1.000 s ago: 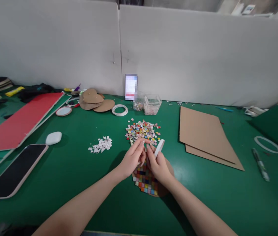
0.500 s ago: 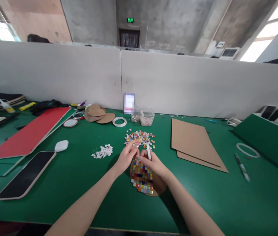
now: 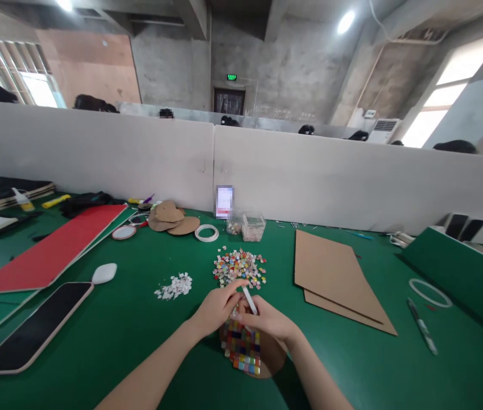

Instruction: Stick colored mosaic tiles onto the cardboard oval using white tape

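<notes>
My right hand [image 3: 267, 319] is closed round a thin white strip [image 3: 249, 300] that points up and to the left. Its fingertips meet those of my left hand [image 3: 218, 307], which is pinched; whatever lies between its fingers is too small to make out. Both hands are over the upper part of a round brown board [image 3: 273, 356], whose left side is covered with rows of colourful square tiles [image 3: 247, 363]. A pile of loose coloured tiles [image 3: 239, 266] lies just beyond my hands. White scraps [image 3: 175, 286] are heaped to the left.
Behind the tile pile stand clear containers [image 3: 253, 226] and a propped phone [image 3: 225, 201]. Cardboard sheets [image 3: 335, 267] and a pen [image 3: 422, 327] lie right. On the left are a large black phone [image 3: 36, 327], a white case [image 3: 104, 273], a red board [image 3: 62, 245] and brown discs [image 3: 185, 225].
The camera view has tilted up, so the table sits lower in the picture. The white strip in my right hand now leans further left, and its tip is beside my left fingertips.
</notes>
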Demonstrator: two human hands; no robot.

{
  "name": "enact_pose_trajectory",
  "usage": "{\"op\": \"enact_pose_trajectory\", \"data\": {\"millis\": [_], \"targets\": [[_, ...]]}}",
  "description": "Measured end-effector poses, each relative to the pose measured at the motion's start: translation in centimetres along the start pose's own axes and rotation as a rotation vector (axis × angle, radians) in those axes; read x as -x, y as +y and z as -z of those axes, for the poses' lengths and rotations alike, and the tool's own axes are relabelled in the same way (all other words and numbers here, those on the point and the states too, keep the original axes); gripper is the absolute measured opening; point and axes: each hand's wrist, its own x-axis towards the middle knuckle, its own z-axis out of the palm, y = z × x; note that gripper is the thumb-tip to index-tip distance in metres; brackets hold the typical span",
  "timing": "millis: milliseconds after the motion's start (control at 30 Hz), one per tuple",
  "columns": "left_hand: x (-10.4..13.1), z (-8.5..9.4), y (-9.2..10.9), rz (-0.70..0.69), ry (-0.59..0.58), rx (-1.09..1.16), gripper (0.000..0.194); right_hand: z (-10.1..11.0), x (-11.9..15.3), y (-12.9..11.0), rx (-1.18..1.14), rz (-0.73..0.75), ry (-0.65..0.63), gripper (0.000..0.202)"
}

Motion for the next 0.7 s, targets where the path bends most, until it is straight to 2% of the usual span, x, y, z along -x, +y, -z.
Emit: {"op": "enact_pose_trajectory", "data": {"millis": [100,167,233,333,400,533,700], "targets": [[0.0,0.4,-0.1,-0.025,0.066,-0.173,0.031,-0.3,0.1,0.3,-0.104,-0.034,0.051,0.032],[-0.1,0.6,-0.4,-0.014,0.146,-0.206,0.031,-0.5,0.1,0.4,-0.233,0.023,0.148,0.032],[-0.2,0.9,-0.6,0.01,0.233,-0.172,0.031,-0.6,0.2,0.4,-0.309,0.104,0.227,0.032],[-0.4,0.9,-0.8,0.069,0.276,-0.052,0.031,-0.7,0.1,0.3,-0.284,0.13,0.221,0.032],[-0.4,0.8,-0.8,0.111,0.27,0.056,0.033,-0.7,-0.1,0.5,-0.206,0.137,0.252,0.033],[-0.6,0.4,-0.8,0.169,0.227,0.289,0.042,-1.1,-0.6,1.4,0.063,0.166,0.436,0.035],[-0.5,0.7,-0.1,0.161,0.056,0.475,0.05,-1.6,-1.0,2.2,0.319,0.198,0.549,0.038]]}}
